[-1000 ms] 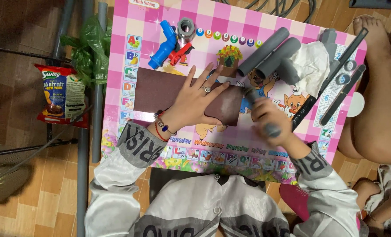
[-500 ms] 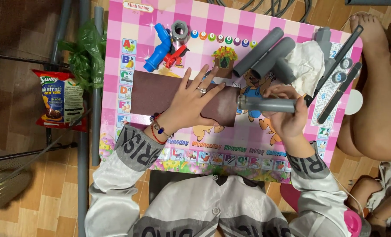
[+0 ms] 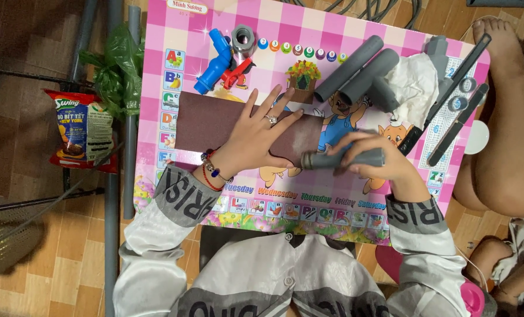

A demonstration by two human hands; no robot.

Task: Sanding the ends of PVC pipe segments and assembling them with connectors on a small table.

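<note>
A dark brown sheet of sandpaper (image 3: 209, 120) lies flat on a small pink checked table (image 3: 344, 41). My left hand (image 3: 259, 135) presses on the sheet, fingers spread, a ring on one finger and bead bracelets at the wrist. My right hand (image 3: 379, 164) grips a short grey pipe piece (image 3: 338, 159) lying sideways, its left end touching the sandpaper's lower right corner.
Blue and red valve (image 3: 218, 58), grey threaded fitting (image 3: 243, 38), two grey pipes (image 3: 356, 70), crumpled white cloth (image 3: 415, 82), black tool handles (image 3: 459, 88) on the table. Snack bag (image 3: 83, 129) and green plastic bag (image 3: 118, 70) lie left on the floor. Another person's bare legs (image 3: 509, 129) sit at right.
My right hand has turned the grey pipe piece sideways and brought it down and left, onto the sandpaper's lower right corner. My left hand has stayed flat on the sheet.
</note>
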